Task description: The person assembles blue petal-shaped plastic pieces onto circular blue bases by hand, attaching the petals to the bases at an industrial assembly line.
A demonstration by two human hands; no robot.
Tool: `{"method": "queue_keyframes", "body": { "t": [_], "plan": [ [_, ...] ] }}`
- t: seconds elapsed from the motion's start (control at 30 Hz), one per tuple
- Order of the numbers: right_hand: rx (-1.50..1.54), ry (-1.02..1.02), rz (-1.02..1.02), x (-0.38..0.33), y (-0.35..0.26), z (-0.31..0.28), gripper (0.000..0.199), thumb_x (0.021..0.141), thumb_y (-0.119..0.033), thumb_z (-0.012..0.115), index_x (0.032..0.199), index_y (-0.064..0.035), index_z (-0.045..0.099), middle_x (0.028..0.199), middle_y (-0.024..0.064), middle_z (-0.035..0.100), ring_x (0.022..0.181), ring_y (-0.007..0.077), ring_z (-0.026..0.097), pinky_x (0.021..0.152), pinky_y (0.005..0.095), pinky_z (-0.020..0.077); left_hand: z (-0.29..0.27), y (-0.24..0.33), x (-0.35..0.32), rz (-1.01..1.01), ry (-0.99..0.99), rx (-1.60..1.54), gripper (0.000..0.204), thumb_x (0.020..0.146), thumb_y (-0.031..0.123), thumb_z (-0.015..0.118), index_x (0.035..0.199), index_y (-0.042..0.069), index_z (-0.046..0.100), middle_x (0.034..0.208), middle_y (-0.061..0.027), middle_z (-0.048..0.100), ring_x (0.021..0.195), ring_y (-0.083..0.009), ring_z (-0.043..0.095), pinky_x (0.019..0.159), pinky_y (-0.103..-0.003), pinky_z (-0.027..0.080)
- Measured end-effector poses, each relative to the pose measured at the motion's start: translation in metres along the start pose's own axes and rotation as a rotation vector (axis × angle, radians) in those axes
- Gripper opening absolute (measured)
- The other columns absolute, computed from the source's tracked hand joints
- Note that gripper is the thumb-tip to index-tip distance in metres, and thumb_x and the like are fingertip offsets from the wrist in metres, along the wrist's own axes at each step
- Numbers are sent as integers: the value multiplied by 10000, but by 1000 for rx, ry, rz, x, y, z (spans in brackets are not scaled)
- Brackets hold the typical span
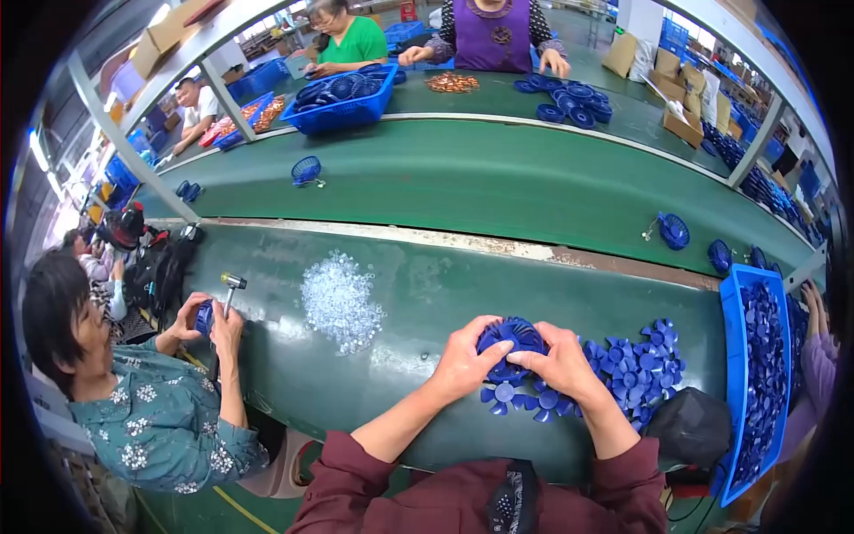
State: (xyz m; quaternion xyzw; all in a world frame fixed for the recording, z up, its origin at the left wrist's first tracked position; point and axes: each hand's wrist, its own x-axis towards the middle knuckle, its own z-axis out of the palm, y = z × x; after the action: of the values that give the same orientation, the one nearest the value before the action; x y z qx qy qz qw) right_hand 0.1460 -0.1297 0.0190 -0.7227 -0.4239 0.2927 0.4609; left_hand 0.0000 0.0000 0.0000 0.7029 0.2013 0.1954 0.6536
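Between both hands I hold a round blue slotted plastic basket [512, 335] above the green table. My left hand [469, 358] wraps its left side, thumb lying over the top toward the middle. Around the right side curls my right hand [560, 360], its thumb pressing in near the centre. What lies under the thumbs is hidden. Small blue plastic parts with flared ends [639, 365] are heaped just right of my right hand, and a few more lie below the basket. Left of my hands is a pile of small clear plastic rings [338, 303].
A blue crate [735, 392] full of blue parts stands at the right, beside a black bag [689, 425]. Beyond the table runs a green conveyor belt [463, 182] carrying blue baskets. At left a co-worker holds a hammer [233, 283] and a blue part. Other people sit across.
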Motion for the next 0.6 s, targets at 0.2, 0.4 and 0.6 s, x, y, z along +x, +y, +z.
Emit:
{"method": "queue_keyframes", "body": {
  "t": [0.2, 0.4, 0.6],
  "plan": [
    [135, 174, 120, 56, 8, -54, 258, 782, -198, 715, 923, 13, 665, 836, 12, 651, 757, 86, 566, 677, 262, 472, -6, -8, 22, 87, 107, -182, 505, 914, 169, 616, 1326, -46, 421, 1229, -152, 551, 1050, -185, 554, 894, -309, 478],
    [-489, 538, -226, 52, 39, -70, 453, 791, -171, 684, 1177, 43, 581, 1130, 225, 618, 1006, 332, 598, 877, 392, 475, -6, -16, 22, 23, 153, -63, 337, 917, 121, 601, 1212, -22, 524, 1131, -93, 612, 974, -119, 563, 858, -265, 471],
    [-490, 96, -399, -27, -6, -4, 293, 731, -95, 703, 1009, -39, 627, 920, 142, 617, 885, 339, 571, 798, 421, 482, 3, -31, 18, 81, 138, 62, 281, 903, 121, 586, 1140, -28, 565, 1053, -145, 641, 936, -199, 633, 813, -313, 519]
  ]
}}
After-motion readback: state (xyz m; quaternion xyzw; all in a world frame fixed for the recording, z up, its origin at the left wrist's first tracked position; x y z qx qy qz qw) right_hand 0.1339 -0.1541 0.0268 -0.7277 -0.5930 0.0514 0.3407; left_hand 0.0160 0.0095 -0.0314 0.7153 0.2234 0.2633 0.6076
